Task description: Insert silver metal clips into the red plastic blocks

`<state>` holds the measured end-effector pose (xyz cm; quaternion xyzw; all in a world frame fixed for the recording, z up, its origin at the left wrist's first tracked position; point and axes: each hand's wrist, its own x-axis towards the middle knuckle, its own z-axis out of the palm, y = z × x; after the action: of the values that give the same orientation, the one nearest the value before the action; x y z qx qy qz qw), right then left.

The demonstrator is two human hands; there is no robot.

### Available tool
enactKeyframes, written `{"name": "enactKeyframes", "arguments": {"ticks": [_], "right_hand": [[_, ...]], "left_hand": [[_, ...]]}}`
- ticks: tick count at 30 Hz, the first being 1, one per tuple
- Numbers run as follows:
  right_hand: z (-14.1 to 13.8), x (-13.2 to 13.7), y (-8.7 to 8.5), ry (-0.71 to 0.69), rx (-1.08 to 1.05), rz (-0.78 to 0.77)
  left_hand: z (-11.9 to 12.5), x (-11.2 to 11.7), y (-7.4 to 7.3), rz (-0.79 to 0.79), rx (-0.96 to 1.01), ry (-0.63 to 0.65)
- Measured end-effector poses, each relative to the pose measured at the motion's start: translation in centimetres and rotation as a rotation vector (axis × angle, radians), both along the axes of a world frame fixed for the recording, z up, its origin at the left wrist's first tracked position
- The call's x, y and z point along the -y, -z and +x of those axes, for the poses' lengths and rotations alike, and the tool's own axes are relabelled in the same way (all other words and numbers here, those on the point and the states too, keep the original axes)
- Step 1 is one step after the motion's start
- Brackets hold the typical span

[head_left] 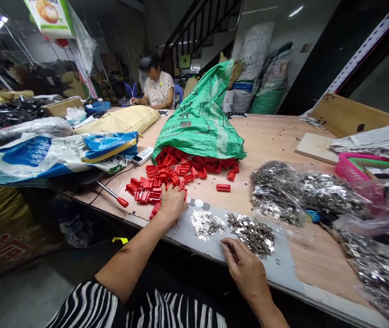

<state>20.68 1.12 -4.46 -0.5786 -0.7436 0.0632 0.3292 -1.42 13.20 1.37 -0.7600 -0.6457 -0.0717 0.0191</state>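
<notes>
My left hand (172, 202) rests palm down on the near edge of a heap of small red plastic pieces (167, 180), fingers curled over some of them. These pieces spill from a green sack (201, 118). My right hand (245, 269) lies at the table's front edge, fingers pinched together beside a pile of small silver metal parts (252, 232). A second, paler pile of metal parts (206, 223) lies between my hands on a grey mat (283, 269).
Clear bags of silver metal parts (300, 191) crowd the right side, with a pink basket (351, 166) behind. A red-handled tool (114, 195), a white remote (142, 155) and blue-white sacks (44, 155) lie left. Another person (156, 86) sits at the far end.
</notes>
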Motion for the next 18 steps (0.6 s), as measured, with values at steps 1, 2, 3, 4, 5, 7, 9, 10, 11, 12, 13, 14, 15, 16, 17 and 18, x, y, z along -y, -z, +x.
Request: {"name": "enactKeyframes", "arguments": {"ticks": [1, 2, 3, 4, 5, 7, 9, 10, 11, 12, 13, 14, 15, 16, 17, 18], "right_hand": [[0.0, 0.0, 0.0, 0.001, -0.004, 0.005], [0.0, 0.0, 0.0, -0.001, -0.007, 0.007], [0.0, 0.0, 0.1, -0.004, -0.009, 0.006], [0.0, 0.0, 0.1, -0.008, -0.01, 0.004], [0.0, -0.1, 0.2, -0.011, -0.011, 0.001], [0.0, -0.1, 0.4, -0.013, -0.013, -0.001], [0.0, -0.1, 0.5, -0.015, -0.019, 0.001], [0.0, -0.1, 0.5, -0.019, -0.025, 0.004], [0.1, 0.0, 0.5, -0.023, -0.031, 0.005], [0.1, 0.1, 0.5, -0.029, -0.038, 0.005], [0.1, 0.2, 0.5, -0.034, -0.048, 0.007], [0.2, 0.3, 0.5, -0.042, -0.06, 0.008], [0.2, 0.4, 0.5, -0.05, -0.074, 0.01], [0.3, 0.6, 0.5, -0.059, -0.091, 0.011], [0.3, 0.7, 0.5, -0.067, -0.108, 0.014], [0.4, 0.7, 0.5, -0.071, -0.125, 0.015]], "left_hand": [[-0.1, 0.0, -0.1, -0.005, -0.003, -0.004], [-0.1, -0.1, -0.3, -0.006, -0.005, -0.01], [0.1, -0.3, -0.4, 0.001, -0.002, -0.016], [0.4, -0.6, -0.7, 0.018, 0.007, -0.016], [0.8, -0.9, -0.9, 0.045, 0.025, -0.01], [2.2, -1.8, -1.2, 0.089, 0.076, 0.043], [4.0, -2.9, -1.4, 0.077, 0.121, 0.137], [5.1, -3.5, -1.4, 0.059, 0.128, 0.179], [6.2, -4.1, -1.2, 0.041, 0.131, 0.213], [7.3, -4.7, -1.0, 0.024, 0.134, 0.241], [8.3, -5.2, -0.7, 0.008, 0.139, 0.266], [9.2, -5.7, -0.3, -0.009, 0.146, 0.286], [10.0, -6.1, 0.1, -0.026, 0.154, 0.303], [10.7, -6.4, 0.5, -0.044, 0.164, 0.32], [11.2, -6.7, 0.9, -0.06, 0.177, 0.333], [11.6, -6.9, 1.1, -0.075, 0.192, 0.344]]}}
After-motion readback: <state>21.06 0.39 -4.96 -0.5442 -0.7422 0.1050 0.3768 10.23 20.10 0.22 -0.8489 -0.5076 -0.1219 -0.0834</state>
